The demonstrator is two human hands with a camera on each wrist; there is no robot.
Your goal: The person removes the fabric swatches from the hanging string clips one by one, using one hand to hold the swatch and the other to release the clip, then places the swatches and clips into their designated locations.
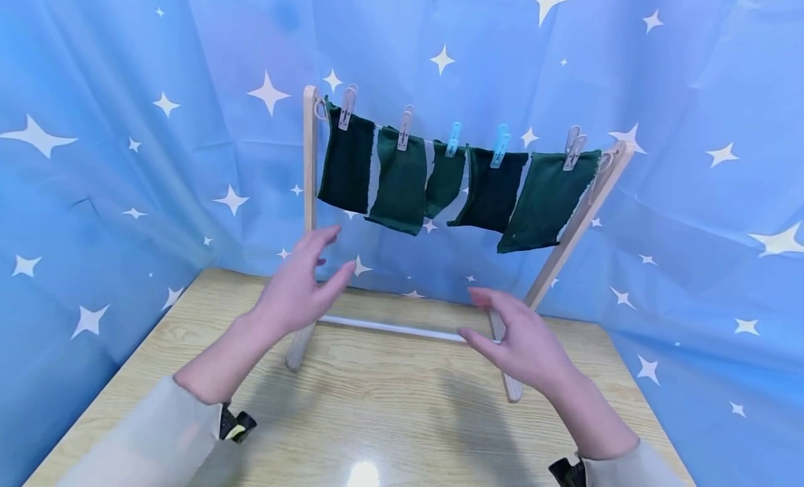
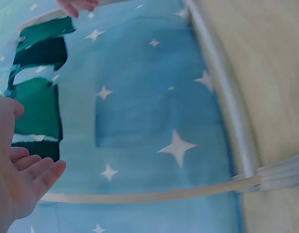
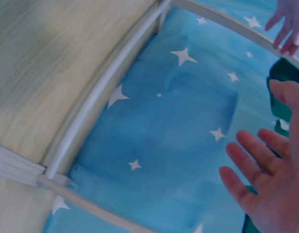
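Observation:
A small wooden drying rack (image 1: 310, 166) stands on the table with a line strung between its two posts. Several dark green cloth pieces (image 1: 398, 183) hang along that line, held by pale pinkish clothespins (image 1: 405, 128) and blue clothespins (image 1: 500, 146). My left hand (image 1: 298, 285) is raised by the left post, below the cloths, its fingers relaxed and holding nothing. On the other side, my right hand (image 1: 518, 340) hovers near the lower part of the right post, fingers spread in the right wrist view and also without anything in them.
A white crossbar (image 1: 389, 326) joins the rack's feet low over the wood-grain table (image 1: 352, 403). Close behind hangs a blue curtain (image 1: 207, 124) with white stars. Dark straps (image 1: 235, 424) sit at both sleeve cuffs.

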